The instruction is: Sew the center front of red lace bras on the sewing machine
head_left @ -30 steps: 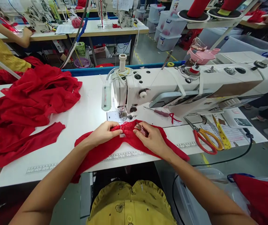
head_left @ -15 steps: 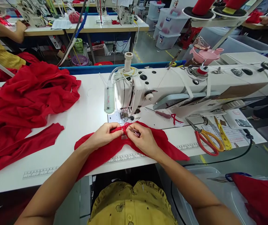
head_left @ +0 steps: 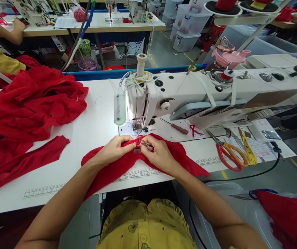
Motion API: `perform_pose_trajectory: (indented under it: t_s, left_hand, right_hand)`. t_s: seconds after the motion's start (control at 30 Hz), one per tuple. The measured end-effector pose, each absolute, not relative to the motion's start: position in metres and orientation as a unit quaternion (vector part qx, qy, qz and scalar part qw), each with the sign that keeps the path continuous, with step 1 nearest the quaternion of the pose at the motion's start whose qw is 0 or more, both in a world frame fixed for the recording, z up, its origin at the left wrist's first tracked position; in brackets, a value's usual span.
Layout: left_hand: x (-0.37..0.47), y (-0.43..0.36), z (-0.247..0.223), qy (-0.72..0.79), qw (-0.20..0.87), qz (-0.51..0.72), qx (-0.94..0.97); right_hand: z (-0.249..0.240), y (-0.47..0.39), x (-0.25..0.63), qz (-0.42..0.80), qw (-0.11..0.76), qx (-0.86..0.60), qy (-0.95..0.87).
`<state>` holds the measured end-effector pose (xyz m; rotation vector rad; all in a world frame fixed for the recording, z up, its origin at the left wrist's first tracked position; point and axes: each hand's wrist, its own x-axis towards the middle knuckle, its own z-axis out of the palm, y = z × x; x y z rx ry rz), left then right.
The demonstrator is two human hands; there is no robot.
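Note:
A red fabric piece point(head_left: 182, 155) lies across the front of the white table, just before the sewing machine point(head_left: 161, 100). My left hand point(head_left: 118, 147) pinches its gathered upper edge between thumb and fingers. Close beside it, my right hand point(head_left: 157, 150) is closed around a small snipping tool point(head_left: 148, 146), whose metal tip points toward the gathered part. The right fingers also touch the cloth. Part of the tool is hidden in the palm.
A large red fabric heap point(head_left: 34, 100) covers the table's left side. Orange-and-red scissors point(head_left: 231, 155), a yellow tape measure point(head_left: 248, 147) and a brown-handled screwdriver point(head_left: 179, 129) lie right. Another person's arm point(head_left: 8, 33) shows at upper left. Red cloth point(head_left: 288, 214) hangs at lower right.
The view has shifted slightly. The small tool shows more clearly, its tip now over the gathered fabric; both hands stay in nearly the same place.

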<state>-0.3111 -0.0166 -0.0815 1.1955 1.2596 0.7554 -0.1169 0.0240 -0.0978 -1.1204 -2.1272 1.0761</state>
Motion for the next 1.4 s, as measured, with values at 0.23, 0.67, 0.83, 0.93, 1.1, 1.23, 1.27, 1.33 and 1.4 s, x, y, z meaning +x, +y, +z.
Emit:
perform_pose_trajectory:
  t_s: [0.23,0.67,0.83,0.93,1.1,1.23,1.27,1.33,1.4]
  left_hand:
    - [-0.315,-0.015,-0.085,0.514,0.551,0.354,0.555]
    - [-0.312,-0.012,-0.089,0.444,0.605,0.395,0.530]
    - [-0.312,-0.012,-0.089,0.449,0.606,0.396,0.524]
    - [-0.312,-0.012,-0.088,0.456,0.604,0.389,0.525]
    - [-0.312,-0.012,-0.087,0.460,0.603,0.383,0.527]
    - [-0.312,-0.012,-0.089,0.459,0.606,0.385,0.522]
    - [-0.312,-0.012,-0.090,0.459,0.607,0.386,0.521]
    - [-0.312,-0.011,-0.090,0.459,0.608,0.385,0.521]
    - [-0.312,-0.011,-0.090,0.462,0.605,0.384,0.523]
  right_hand:
    - [-0.092,0.028,-0.116,0.501,0.223,-0.402,-0.733]
    - [-0.084,0.022,-0.108,0.439,0.240,-0.438,-0.746]
    - [-0.078,0.009,-0.091,0.138,0.268,-0.395,-0.868]
    - [-0.076,0.000,-0.084,-0.059,0.265,-0.326,-0.905]
    - [-0.071,-0.005,-0.083,-0.164,0.239,-0.282,-0.915]
    - [-0.069,-0.003,-0.086,-0.191,0.223,-0.274,-0.916]
    - [-0.069,-0.003,-0.086,-0.197,0.221,-0.273,-0.915]
    - [-0.071,-0.002,-0.087,-0.205,0.216,-0.275,-0.914]
    - [-0.072,-0.002,-0.087,-0.208,0.208,-0.278,-0.914]
